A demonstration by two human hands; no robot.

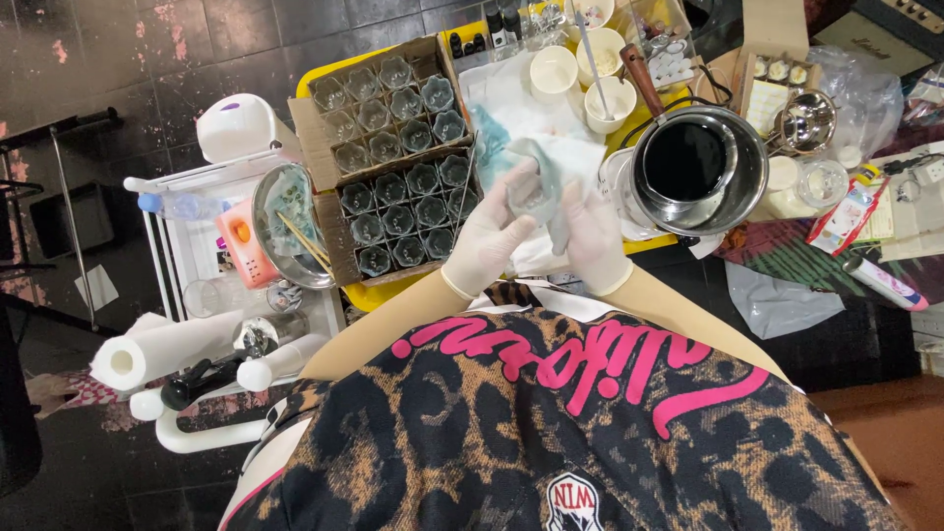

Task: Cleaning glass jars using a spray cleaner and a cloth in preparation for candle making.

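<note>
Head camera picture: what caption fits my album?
Two white-gloved hands, left and right, hold a grey-blue cloth.

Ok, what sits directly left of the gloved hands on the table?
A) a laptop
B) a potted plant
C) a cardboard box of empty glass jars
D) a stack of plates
C: beside the left hand lies a divided cardboard box holding rows of empty glass jars.

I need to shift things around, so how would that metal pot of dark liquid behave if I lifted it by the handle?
The pot looks well filled with dark liquid, so probably heavy and apt to slosh. Its single wooden handle sits to one side, so it may tip away from the grip.
</note>
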